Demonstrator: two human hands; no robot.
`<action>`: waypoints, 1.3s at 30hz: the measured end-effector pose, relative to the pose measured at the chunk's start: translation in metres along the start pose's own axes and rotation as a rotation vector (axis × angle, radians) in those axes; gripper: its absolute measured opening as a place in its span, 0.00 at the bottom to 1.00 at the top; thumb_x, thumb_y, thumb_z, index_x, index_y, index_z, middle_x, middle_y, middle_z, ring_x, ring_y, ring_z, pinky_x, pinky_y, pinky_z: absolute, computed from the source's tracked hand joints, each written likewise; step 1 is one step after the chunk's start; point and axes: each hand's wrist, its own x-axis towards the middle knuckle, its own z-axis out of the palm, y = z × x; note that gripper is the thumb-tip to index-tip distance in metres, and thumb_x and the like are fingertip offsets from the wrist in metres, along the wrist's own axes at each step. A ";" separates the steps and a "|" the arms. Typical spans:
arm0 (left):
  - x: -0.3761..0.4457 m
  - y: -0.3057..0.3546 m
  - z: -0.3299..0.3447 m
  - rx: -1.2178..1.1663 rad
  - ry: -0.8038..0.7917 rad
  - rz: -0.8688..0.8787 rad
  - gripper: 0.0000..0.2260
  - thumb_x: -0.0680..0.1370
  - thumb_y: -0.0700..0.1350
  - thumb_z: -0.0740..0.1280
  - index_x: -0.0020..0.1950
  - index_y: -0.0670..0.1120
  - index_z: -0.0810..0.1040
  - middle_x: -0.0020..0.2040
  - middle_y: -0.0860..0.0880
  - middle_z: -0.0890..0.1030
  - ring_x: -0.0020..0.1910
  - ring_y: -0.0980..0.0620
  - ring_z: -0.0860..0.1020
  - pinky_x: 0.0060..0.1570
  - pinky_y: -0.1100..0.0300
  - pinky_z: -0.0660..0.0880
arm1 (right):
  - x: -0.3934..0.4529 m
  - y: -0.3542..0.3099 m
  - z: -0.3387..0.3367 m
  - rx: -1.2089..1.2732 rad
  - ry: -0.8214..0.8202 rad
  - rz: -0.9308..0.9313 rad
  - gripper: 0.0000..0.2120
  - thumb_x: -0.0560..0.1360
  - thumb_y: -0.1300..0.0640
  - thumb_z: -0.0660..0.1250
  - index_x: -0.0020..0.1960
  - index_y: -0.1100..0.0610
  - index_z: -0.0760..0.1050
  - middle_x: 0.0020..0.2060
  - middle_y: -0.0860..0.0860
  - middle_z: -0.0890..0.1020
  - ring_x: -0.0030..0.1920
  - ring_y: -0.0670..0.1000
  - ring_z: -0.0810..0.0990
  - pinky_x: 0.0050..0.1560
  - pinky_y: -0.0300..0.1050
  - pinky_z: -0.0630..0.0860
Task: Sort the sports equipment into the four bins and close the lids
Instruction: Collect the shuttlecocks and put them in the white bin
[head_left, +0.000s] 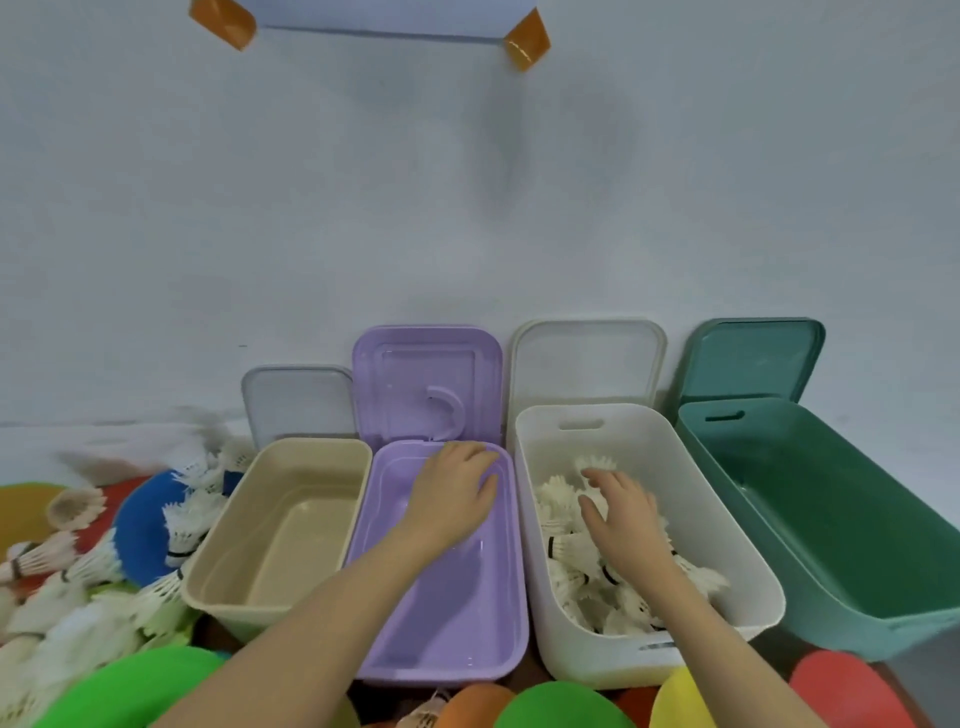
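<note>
Four open bins stand in a row: a beige bin (223, 597), a purple bin (498, 654), a white bin (571, 644) and a green bin (810, 525). My left hand (454, 493) hovers over the far end of the purple bin, palm down, fingers relaxed, holding nothing. My right hand (618, 514) reaches into the white bin with spread fingers over the white shuttlecocks (558, 499) piled there; I cannot tell whether it touches them. More shuttlecocks (78, 618) lie heaped at the left.
Each bin's lid leans on the wall behind it: grey lid (298, 405), purple lid (426, 384), white lid (587, 364), green lid (753, 358). Coloured discs lie around: blue (143, 525), green (140, 686), red (847, 691), yellow (675, 701).
</note>
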 end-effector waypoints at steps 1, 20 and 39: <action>-0.005 -0.009 -0.007 0.012 0.010 0.011 0.15 0.77 0.45 0.60 0.59 0.43 0.78 0.58 0.47 0.79 0.58 0.45 0.75 0.58 0.52 0.69 | 0.000 -0.011 0.004 0.017 -0.005 -0.028 0.16 0.78 0.56 0.61 0.66 0.54 0.71 0.60 0.50 0.76 0.61 0.52 0.72 0.63 0.49 0.65; -0.103 -0.259 -0.122 0.042 0.055 -0.329 0.18 0.76 0.49 0.59 0.60 0.42 0.77 0.60 0.44 0.77 0.60 0.43 0.73 0.58 0.53 0.67 | 0.041 -0.258 0.152 0.282 -0.236 -0.203 0.14 0.75 0.63 0.63 0.60 0.56 0.74 0.44 0.49 0.78 0.44 0.50 0.77 0.48 0.44 0.74; -0.109 -0.410 -0.112 0.025 -0.163 -0.393 0.17 0.79 0.51 0.59 0.68 0.50 0.71 0.68 0.54 0.69 0.67 0.50 0.61 0.62 0.54 0.55 | 0.088 -0.369 0.296 -0.139 -0.430 -0.282 0.19 0.76 0.52 0.61 0.67 0.43 0.68 0.65 0.45 0.70 0.66 0.51 0.63 0.60 0.48 0.53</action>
